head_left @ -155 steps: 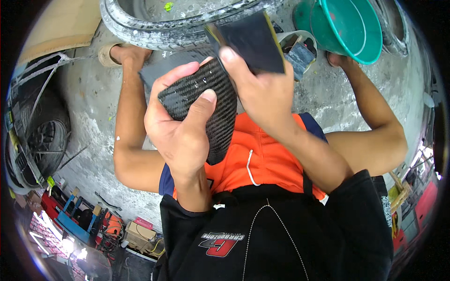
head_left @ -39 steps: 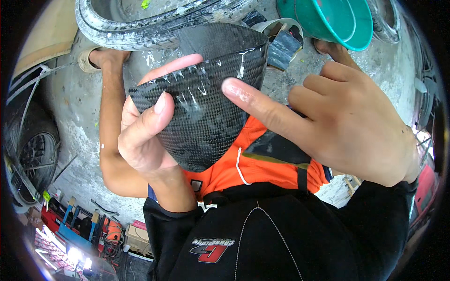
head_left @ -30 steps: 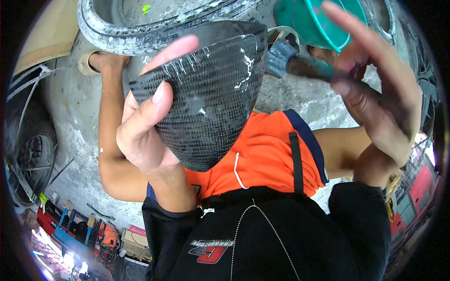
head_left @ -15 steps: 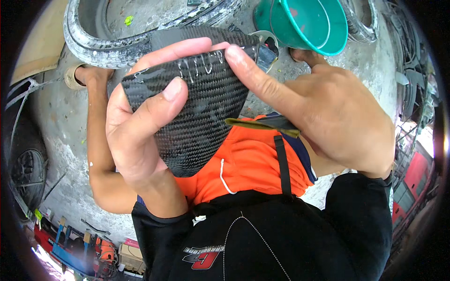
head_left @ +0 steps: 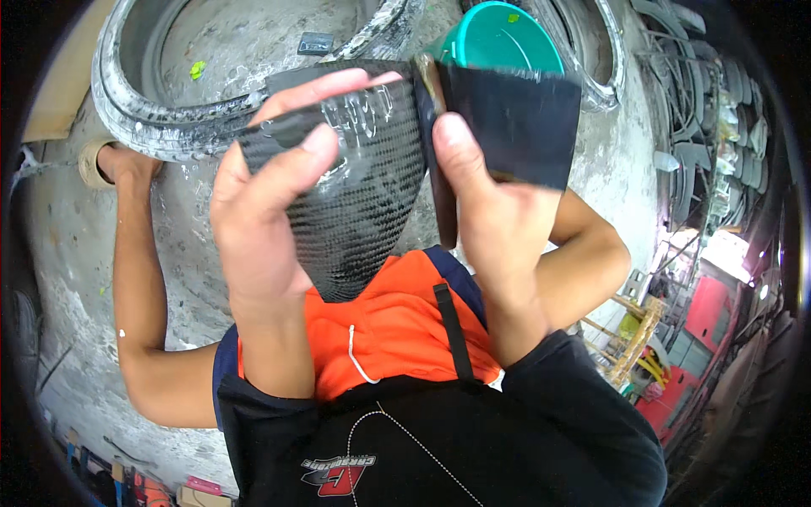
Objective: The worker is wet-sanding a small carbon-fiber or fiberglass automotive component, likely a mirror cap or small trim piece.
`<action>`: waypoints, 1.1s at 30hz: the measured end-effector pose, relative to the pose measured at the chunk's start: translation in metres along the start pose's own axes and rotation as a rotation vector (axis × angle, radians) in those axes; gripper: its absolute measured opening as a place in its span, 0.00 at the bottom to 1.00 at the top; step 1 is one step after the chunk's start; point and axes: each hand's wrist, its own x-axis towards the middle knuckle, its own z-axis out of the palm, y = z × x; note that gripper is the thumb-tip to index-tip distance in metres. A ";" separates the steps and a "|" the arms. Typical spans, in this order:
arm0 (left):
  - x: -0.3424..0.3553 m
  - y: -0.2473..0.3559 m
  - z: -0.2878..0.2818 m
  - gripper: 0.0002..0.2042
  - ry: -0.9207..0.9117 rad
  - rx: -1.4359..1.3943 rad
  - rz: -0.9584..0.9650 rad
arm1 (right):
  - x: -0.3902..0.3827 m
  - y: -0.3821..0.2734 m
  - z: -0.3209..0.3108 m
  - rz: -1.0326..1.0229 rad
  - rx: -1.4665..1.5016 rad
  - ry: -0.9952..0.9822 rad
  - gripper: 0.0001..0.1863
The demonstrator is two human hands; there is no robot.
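My left hand (head_left: pixel 253 211) is closed round a glossy carbon-fibre part (head_left: pixel 363 194), a curved shell with a dark weave that narrows toward my lap. Its thumb presses the near face while the other fingers go behind the far edge. Wet glints and whitish marks show along the upper rim. In my right hand (head_left: pixel 503 237) is a folded piece of black sandpaper (head_left: pixel 515 122) with a brownish fold, standing up against the part's right edge. The thumb lies over the fold; the other fingers are mostly hidden behind the sheet.
A whitish-smeared tyre (head_left: pixel 139 127) lies on the concrete floor at the far left, with a small dark block (head_left: pixel 316 43) inside its ring. Behind the sandpaper stands a green bucket (head_left: pixel 507 38), beside another tyre (head_left: pixel 610 89). Racked grey parts (head_left: pixel 739 89) line the right side.
My right hand has drawn back from the part's rim, where its index finger was touching, and has turned the sandpaper upright beside it. The left hand keeps its hold. The view has shifted.
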 end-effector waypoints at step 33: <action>-0.013 -0.009 -0.031 0.12 0.195 0.305 0.178 | 0.004 0.019 0.055 -0.013 -0.164 -0.035 0.06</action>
